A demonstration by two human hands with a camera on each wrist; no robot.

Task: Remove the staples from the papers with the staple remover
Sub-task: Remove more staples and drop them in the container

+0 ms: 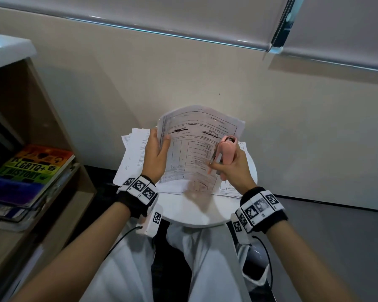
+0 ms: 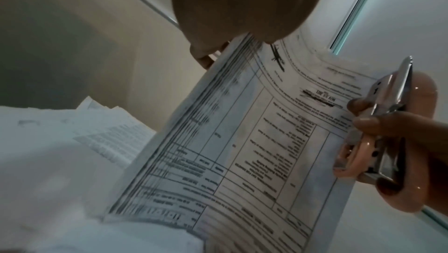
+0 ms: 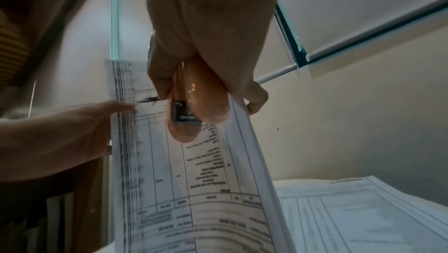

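Note:
A stapled set of printed forms (image 1: pixel 194 147) is held up, tilted, above a small round white table (image 1: pixel 196 212). My left hand (image 1: pixel 156 152) grips its left edge, thumb on the front page. My right hand (image 1: pixel 229 164) grips a pink staple remover (image 1: pixel 226 151) with metal jaws against the right side of the sheets. In the left wrist view the forms (image 2: pixel 242 142) fill the middle and the remover (image 2: pixel 387 132) is at the right. In the right wrist view the remover (image 3: pixel 194 107) lies on the forms (image 3: pixel 189 180). No staple can be made out.
Loose sheets (image 1: pixel 133 153) lie on the table's left side, and further printed pages (image 1: pixel 231 190) lie under the right hand. A wooden shelf unit (image 1: pixel 59 136) with stacked books (image 1: pixel 31 171) stands at the left. The wall is right behind the table.

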